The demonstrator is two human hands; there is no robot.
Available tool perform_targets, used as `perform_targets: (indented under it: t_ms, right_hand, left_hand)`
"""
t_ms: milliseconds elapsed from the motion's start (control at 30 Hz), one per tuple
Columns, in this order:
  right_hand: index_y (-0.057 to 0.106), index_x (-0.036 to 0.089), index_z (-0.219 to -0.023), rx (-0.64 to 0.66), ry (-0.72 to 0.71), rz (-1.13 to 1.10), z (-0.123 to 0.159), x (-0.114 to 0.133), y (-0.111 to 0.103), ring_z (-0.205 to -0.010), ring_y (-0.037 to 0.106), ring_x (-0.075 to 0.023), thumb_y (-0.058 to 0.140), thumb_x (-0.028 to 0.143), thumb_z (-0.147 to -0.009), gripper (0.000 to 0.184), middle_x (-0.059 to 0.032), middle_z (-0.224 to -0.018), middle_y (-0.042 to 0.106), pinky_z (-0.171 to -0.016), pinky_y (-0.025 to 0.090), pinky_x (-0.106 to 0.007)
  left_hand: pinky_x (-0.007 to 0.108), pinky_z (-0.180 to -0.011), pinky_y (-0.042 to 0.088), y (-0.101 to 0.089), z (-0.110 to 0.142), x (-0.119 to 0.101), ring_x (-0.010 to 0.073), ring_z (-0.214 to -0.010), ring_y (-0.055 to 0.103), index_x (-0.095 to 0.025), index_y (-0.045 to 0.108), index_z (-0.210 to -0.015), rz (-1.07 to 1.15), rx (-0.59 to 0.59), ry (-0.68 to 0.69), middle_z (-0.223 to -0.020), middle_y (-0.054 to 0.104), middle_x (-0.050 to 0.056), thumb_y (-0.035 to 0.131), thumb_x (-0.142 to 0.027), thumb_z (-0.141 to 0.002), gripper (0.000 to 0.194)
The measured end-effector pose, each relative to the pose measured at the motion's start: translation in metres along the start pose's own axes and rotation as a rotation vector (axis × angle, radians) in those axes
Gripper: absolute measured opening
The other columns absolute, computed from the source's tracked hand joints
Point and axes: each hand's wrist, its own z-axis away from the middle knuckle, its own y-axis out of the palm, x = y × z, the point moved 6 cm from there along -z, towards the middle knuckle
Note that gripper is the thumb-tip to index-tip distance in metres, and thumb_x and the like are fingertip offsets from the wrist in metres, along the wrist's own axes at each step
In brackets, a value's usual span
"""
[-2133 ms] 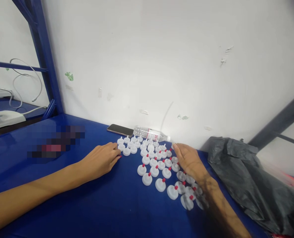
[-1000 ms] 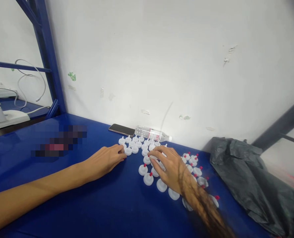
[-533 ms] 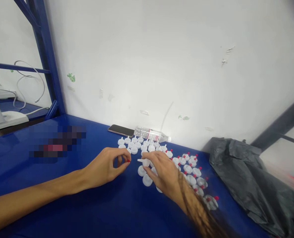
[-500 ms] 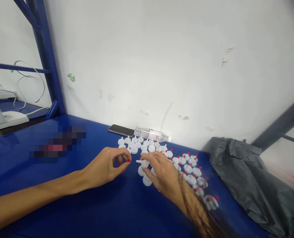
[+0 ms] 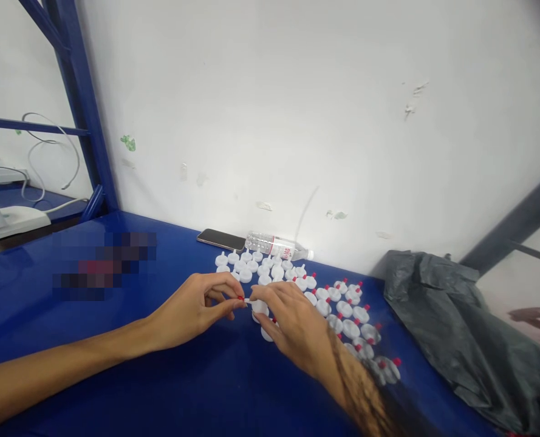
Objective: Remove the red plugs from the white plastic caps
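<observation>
- Closing the gap seen half a second ago: bringing a translucent white, cup-shaped plastic piece (image 5: 259,306) spout-first, in the right hand (image 5: 297,315), up to a small red plastic cap (image 5: 241,298) in the left hand (image 5: 190,311).
- Clamping that cap between left thumb and fingertips, gripping the cup's body between right thumb and fingers, just above a smooth, glossy blue tabletop (image 5: 224,388); not showing clearly any seating of spout in cap.
- Apparently fitting cap to spout as the step in hand; seemingly calling next for a straight, steady push along the spout.
- Seeing round, milky red-tipped pieces (image 5: 344,309) spreading beside and beyond the right hand, and bare-spouted white pieces (image 5: 245,275) standing packed farther back.
- Noting a slack, creased black plastic bag (image 5: 434,315) at right.
- Finding, near the plain white wall (image 5: 251,121), a flat, dark-screened smartphone (image 5: 221,239) and a clear, labelled plastic bottle (image 5: 276,246) lying sideways.
- Catching another person's hand (image 5: 538,316) past the bag, newly in view.
</observation>
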Motion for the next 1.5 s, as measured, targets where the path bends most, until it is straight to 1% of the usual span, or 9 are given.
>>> perform_targets:
  t_ms: [200,433,533,800,867,967,1100,1333,1500]
  right_hand:
    - [0.052,0.026,-0.124,0.013,0.009,-0.007,0.000,0.001,0.000,-0.106,0.062,-0.0223,0.058,0.011,-0.096,0.033,-0.0041,-0.110,0.067,-0.094,0.052,-0.041]
    - [0.050,0.025,-0.127,0.014,-0.032,0.008,0.000,0.003,0.000,-0.107,0.061,-0.0228,0.057,0.010,-0.095,0.036,-0.0045,-0.114,0.069,-0.094,0.052,-0.042]
    - [0.049,0.026,-0.127,-0.026,-0.039,0.005,0.000,0.004,-0.003,-0.106,0.062,-0.0231,0.057,0.012,-0.095,0.036,-0.0052,-0.113,0.069,-0.092,0.053,-0.042]
    - [0.047,0.025,-0.126,-0.078,-0.047,0.008,0.000,0.012,-0.008,-0.100,0.066,-0.0228,0.055,0.014,-0.097,0.032,-0.0056,-0.111,0.070,-0.090,0.056,-0.042]
    - [0.047,0.025,-0.125,-0.056,-0.039,0.010,0.000,0.013,-0.006,-0.099,0.067,-0.0225,0.053,0.015,-0.099,0.029,-0.0059,-0.115,0.070,-0.090,0.056,-0.042]
    - [0.047,0.025,-0.127,-0.008,-0.028,-0.014,0.001,0.013,0.000,-0.108,0.067,-0.0219,0.051,0.016,-0.101,0.028,-0.0057,-0.122,0.070,-0.096,0.054,-0.042]
    - [0.048,0.025,-0.125,-0.015,-0.025,-0.029,0.003,0.010,0.004,-0.116,0.065,-0.0214,0.048,0.017,-0.103,0.023,-0.0049,-0.124,0.069,-0.102,0.052,-0.042]
    - [0.052,0.023,-0.110,-0.037,-0.064,-0.037,0.007,0.010,0.007,-0.124,0.062,-0.0223,0.043,0.008,-0.100,0.020,-0.0087,-0.122,0.070,-0.105,0.051,-0.043]
    - [0.053,0.023,-0.102,-0.123,-0.153,0.014,0.011,0.017,0.007,-0.120,0.065,-0.0228,0.044,0.002,-0.093,0.025,-0.0111,-0.125,0.070,-0.104,0.053,-0.040]
  left_hand:
    - [0.026,-0.064,0.055,0.001,-0.003,0.015,0.0190,-0.071,0.075,-0.019,0.066,-0.095,0.081,-0.021,-0.012,-0.082,0.074,0.001,0.072,-0.049,-0.088,0.032]
    - [0.027,-0.064,0.055,0.003,0.000,0.002,0.0193,-0.073,0.075,-0.020,0.067,-0.097,0.061,0.031,-0.032,-0.085,0.073,0.001,0.070,-0.050,-0.090,0.031]
    - [0.028,-0.066,0.056,0.001,-0.001,0.002,0.0192,-0.073,0.075,-0.019,0.067,-0.096,0.034,0.029,-0.022,-0.089,0.073,0.002,0.068,-0.051,-0.090,0.033]
    - [0.025,-0.060,0.050,-0.002,-0.006,0.020,0.0171,-0.065,0.070,-0.020,0.070,-0.093,0.031,-0.046,0.001,-0.070,0.070,-0.002,0.072,-0.050,-0.087,0.031]
    - [0.025,-0.060,0.049,-0.002,-0.005,0.017,0.0168,-0.065,0.070,-0.020,0.071,-0.094,-0.001,-0.040,0.021,-0.068,0.069,-0.002,0.070,-0.050,-0.089,0.030]
    - [0.024,-0.061,0.048,-0.002,-0.004,0.012,0.0145,-0.062,0.066,-0.021,0.072,-0.095,-0.076,-0.029,0.051,-0.068,0.070,-0.003,0.067,-0.048,-0.092,0.028]
    - [0.023,-0.059,0.045,-0.001,-0.004,0.011,0.0119,-0.057,0.061,-0.022,0.073,-0.100,-0.190,0.007,0.099,-0.069,0.070,-0.003,0.062,-0.045,-0.097,0.025]
    - [0.023,-0.069,0.044,0.006,0.000,0.012,0.0136,-0.070,0.062,-0.019,0.066,-0.088,-0.392,0.035,0.398,-0.074,0.068,0.000,0.046,-0.033,-0.106,0.031]
    - [0.022,-0.063,0.041,0.010,0.007,0.015,0.0107,-0.061,0.057,-0.019,0.061,-0.081,-0.342,0.024,0.393,-0.067,0.061,-0.003,0.046,-0.028,-0.106,0.030]
